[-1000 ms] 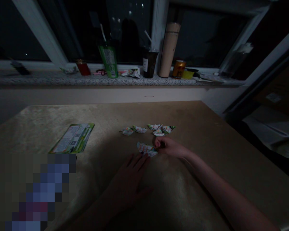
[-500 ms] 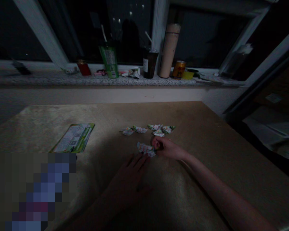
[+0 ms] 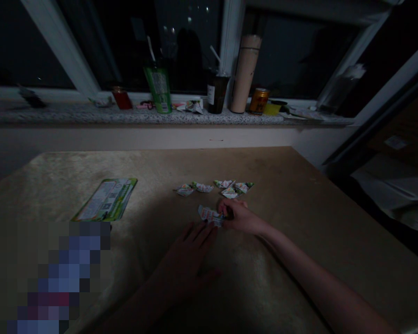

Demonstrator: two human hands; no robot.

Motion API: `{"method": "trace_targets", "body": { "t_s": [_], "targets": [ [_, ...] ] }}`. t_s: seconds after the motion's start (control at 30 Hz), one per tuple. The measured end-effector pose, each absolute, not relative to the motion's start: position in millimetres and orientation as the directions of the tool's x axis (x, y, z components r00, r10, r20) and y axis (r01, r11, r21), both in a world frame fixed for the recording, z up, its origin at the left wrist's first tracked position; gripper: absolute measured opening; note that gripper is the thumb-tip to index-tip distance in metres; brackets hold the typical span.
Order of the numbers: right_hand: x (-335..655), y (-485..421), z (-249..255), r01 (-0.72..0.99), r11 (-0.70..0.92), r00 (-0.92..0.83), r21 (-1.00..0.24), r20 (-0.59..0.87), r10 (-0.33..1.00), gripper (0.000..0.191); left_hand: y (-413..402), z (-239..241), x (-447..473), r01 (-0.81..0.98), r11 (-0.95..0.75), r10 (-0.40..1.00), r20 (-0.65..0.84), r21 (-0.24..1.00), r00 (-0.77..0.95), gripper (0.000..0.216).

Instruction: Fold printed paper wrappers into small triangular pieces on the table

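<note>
Right hand: fingers curled, pinching the right end of the small printed paper.
Left hand: flat and open, fingertips touching the paper's near edge.
Paper: lies mid-counter.
Just behind: a row of little folded papers.
Far left: a green leaflet, well apart.
Counter: bare room to the right.
Windowsill: cups and cans, well away.

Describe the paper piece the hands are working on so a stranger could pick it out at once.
On the tan table below the windowsill, find the row of small folded paper pieces. Just nearer the person lies the printed paper piece, pinched at its right end by the right hand, the left hand at its near edge. It lies alone, flatter and longer than the row's pieces.
</note>
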State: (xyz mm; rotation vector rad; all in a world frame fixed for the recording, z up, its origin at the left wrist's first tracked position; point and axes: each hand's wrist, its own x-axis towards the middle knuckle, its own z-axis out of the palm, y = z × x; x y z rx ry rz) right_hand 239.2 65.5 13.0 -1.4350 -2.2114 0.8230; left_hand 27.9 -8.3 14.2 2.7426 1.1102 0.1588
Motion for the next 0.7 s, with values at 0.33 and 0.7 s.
{"method": "trace_targets", "body": {
  "t_s": [0.33,0.7],
  "targets": [
    [236,63,7,0.699,0.331,-0.383,-0.634,0.059,0.922,0.024,-1,20,19,0.641,-0.740,0.660,0.037,0.203,0.751,0.072],
    [230,60,6,0.733,0.349,-0.357,-0.584,0.106,0.928,0.021,9,23,4,0.568,-0.817,0.574,0.055,0.098,0.817,0.054]
  ]
}}
